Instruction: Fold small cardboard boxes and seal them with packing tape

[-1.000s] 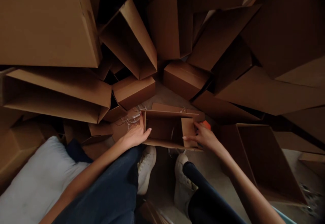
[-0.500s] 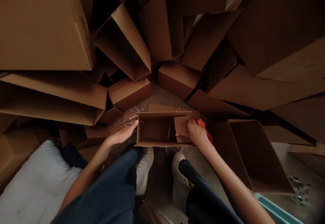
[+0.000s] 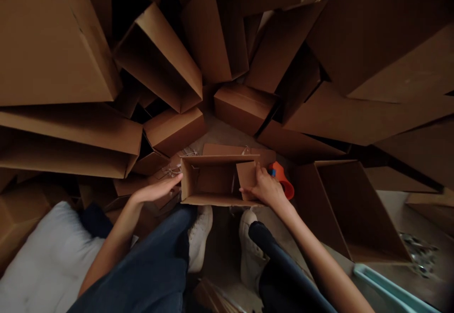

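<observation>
A small open cardboard box (image 3: 214, 180) sits just beyond my shoes, its inside facing up. My left hand (image 3: 158, 190) lies with outstretched fingers against the box's left end, fingertips touching its edge. At the other end, my right hand (image 3: 266, 187) grips the box by its short end flap (image 3: 246, 180), thumb on the inner side and fingers around the outside. Right behind that hand rests an orange and blue object (image 3: 283, 180) that looks like a tape dispenser, partly hidden. A flat cardboard piece (image 3: 230, 150) shows behind the box.
Cardboard boxes (image 3: 244, 107) of several sizes pile up ahead and on both sides. An open box (image 3: 362, 213) stands at right, near a turquoise plastic edge (image 3: 386, 287) and a shiny crumpled heap (image 3: 420, 254). A pale pillow (image 3: 49, 256) lies at left.
The small box and both hands have shifted slightly left in view. More of the orange and blue object shows beside my right hand. The camera view has turned a little.
</observation>
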A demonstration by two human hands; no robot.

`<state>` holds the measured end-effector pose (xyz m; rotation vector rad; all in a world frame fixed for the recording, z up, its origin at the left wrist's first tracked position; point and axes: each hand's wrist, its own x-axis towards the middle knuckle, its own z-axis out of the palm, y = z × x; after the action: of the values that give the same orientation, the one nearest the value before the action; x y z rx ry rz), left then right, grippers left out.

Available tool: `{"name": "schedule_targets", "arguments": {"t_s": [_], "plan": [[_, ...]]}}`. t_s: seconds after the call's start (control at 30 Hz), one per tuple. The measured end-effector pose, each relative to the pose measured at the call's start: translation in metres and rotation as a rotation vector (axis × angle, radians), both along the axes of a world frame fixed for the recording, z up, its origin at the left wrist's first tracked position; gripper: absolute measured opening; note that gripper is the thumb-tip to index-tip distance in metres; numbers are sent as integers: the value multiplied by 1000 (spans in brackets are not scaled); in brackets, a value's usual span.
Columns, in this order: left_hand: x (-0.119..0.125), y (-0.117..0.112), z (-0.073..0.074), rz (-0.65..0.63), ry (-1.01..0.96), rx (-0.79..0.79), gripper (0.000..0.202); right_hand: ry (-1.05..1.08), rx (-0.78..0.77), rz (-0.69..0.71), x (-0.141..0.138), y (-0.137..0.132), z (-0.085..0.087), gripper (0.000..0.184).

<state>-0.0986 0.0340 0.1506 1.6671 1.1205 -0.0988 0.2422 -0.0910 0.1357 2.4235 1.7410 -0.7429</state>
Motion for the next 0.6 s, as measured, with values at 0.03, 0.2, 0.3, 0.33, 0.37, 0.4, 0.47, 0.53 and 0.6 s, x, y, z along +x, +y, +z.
{"name": "schedule_targets", "arguments": {"t_s": [0.03,0.2,0.3,0.33,0.37,0.4,0.47,0.53,0.6], "plan": [[-4,5,-4,12,-21,-35,64,23,-11,-11,0,0,0,98],[4,15,-31,132,-80,41,65,109,-65,-70,-1,1,-3,101],[20,11,-50,294,-138,31,82,111,-76,-66,-2,2,-6,103],[25,9,-55,339,-133,12,88,111,-87,-59,-3,3,-7,102],[30,7,-58,370,-134,-16,91,114,-101,-52,-3,3,-8,101],[35,5,-60,386,-137,-39,93,122,-116,-44,-3,4,-8,100],[44,2,-61,397,-154,-53,92,142,-144,-34,-3,6,-8,99],[51,-1,-59,371,-174,-16,83,178,-167,-35,-2,9,-9,101],[56,-3,-59,320,-194,25,73,234,-207,-47,1,10,-10,101]]}}
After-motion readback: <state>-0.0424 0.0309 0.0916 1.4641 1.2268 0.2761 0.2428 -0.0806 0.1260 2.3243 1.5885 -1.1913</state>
